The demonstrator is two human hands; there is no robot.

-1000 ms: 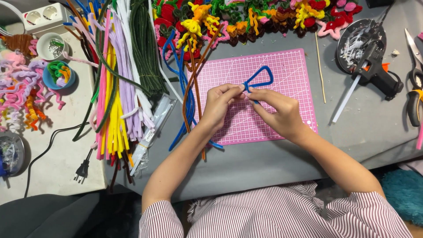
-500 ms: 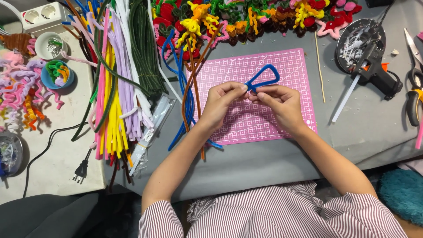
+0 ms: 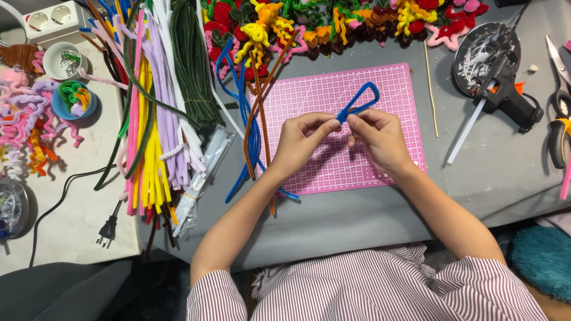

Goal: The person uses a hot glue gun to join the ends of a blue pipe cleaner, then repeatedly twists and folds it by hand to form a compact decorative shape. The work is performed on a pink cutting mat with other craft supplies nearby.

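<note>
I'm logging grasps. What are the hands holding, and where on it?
Both the left hand and right hand pinch the blue pipe cleaner loop at its narrow lower end.

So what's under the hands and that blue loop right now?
A pink cutting mat with a white grid lies under the left hand, the right hand and the blue pipe-cleaner loop. The grey table is beneath it. The hands cover the mat's middle.
</note>
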